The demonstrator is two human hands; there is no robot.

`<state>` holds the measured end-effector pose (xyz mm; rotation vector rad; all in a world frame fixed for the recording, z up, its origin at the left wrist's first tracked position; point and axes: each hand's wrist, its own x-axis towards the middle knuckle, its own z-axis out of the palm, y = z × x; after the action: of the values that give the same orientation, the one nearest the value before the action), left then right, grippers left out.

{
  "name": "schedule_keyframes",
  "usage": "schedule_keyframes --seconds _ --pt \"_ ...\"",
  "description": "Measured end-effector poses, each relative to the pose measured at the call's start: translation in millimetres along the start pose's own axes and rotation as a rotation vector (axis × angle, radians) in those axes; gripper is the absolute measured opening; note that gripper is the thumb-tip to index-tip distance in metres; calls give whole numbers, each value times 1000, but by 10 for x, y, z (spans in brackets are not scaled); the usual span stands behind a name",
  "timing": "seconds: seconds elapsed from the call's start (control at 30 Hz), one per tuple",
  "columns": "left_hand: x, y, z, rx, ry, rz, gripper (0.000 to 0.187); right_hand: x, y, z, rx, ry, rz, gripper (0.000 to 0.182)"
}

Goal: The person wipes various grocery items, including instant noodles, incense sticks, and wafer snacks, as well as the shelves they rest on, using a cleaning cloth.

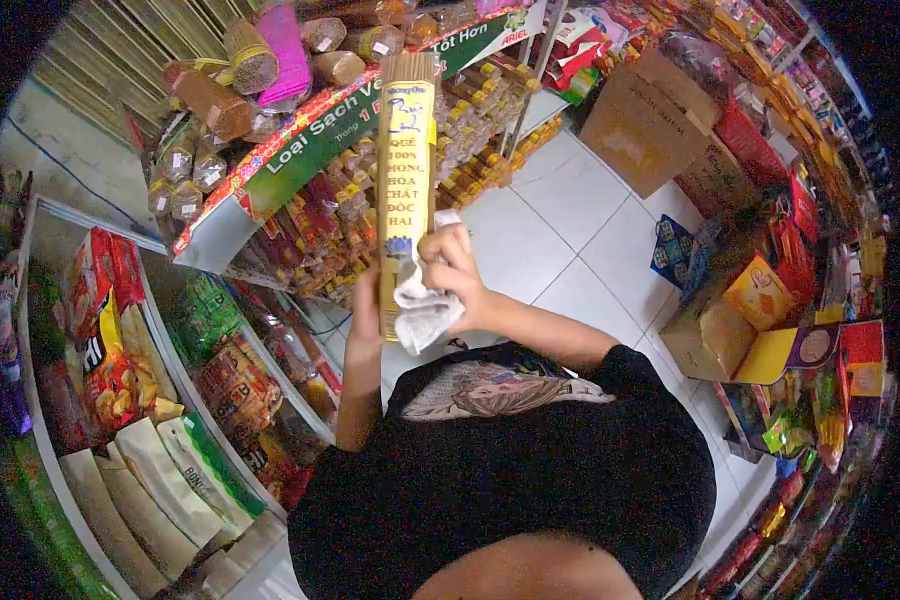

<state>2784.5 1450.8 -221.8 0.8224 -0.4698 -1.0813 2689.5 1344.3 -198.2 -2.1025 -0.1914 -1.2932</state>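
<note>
A long yellow incense box [407, 170] with blue and brown lettering stands nearly upright in front of me; brownish stick ends show at its top. My left hand [367, 305] is wrapped round its lower left side, with most of the fingers hidden behind it. Bunched in my right hand [452, 268] is a white cloth [425, 318], pressed against the box's lower right front. The closed fingers of that hand lie over the cloth's upper part.
Behind the box, a shelf with a green sign [320, 145] bears several wrapped bundles. Snack packets [115, 370] and cartons [150, 500] fill the left shelving. On the right, a cardboard box [650, 120] and an open carton [710, 340] stand near the white tiled floor [570, 235].
</note>
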Motion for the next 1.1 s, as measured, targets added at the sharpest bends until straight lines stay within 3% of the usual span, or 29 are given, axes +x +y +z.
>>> schedule_keyframes --seconds 0.03,0.07,0.1,0.17,0.23,0.3,0.33,0.43,0.47,0.5,0.53,0.6,0.67,0.73,0.77,0.83,0.9,0.97,1.03,1.1 --pt "16 35 1 260 78 -37 43 -16 0 16 1 1 -8 32" --pt "90 -77 -133 -119 -129 -65 42 -50 10 35 -30 23 -56 33" --pt "93 -116 -167 -119 -129 -60 42 -66 18 42 -62 45 -102 34" --pt "45 -184 -176 118 -44 83 43 -50 14 23 -141 44 -178 35" --pt "149 -337 -444 265 47 14 49 -18 38 -3 -198 -3 -281 37" --pt "224 -118 -170 199 -181 133 47 14 117 -14 -167 18 -273 39" --pt "199 64 213 24 50 99 46 57 111 -50 -155 -31 -296 39" --pt "375 137 93 218 -99 192 45 228 80 -145 -142 -140 -338 39" --pt "364 132 101 22 -31 84 48 276 74 -157 -186 -281 -382 38" --pt "420 186 -16 -15 -146 60 45 313 63 -170 -229 -423 -424 38" --pt "408 262 101 -1 -131 107 45 342 52 -183 -238 -488 -438 37" --pt "387 329 228 12 -110 148 45 355 82 -152 -241 -483 -497 28" --pt "386 318 239 268 13 84 45 350 128 -142 -236 -482 -561 22" --pt "346 256 262 174 -55 128 44 366 223 -137 -350 -282 -775 16" --pt "345 221 250 75 -128 169 43 421 296 -159 -352 -277 -776 16" --pt "534 -12 -89 -225 97 -206 46 551 481 -235 -339 -52 -528 32" --pt "502 97 47 -32 -198 -163 52 825 478 -401 -473 138 -358 30" --pt "490 172 238 -40 -170 -106 57 1080 552 -522 -385 254 -228 30" --pt "508 164 235 -84 -237 -204 57 1215 696 -590 -330 315 -70 31" --pt "541 135 211 -107 -220 -248 56 1220 722 -591 -310 323 -40 31"
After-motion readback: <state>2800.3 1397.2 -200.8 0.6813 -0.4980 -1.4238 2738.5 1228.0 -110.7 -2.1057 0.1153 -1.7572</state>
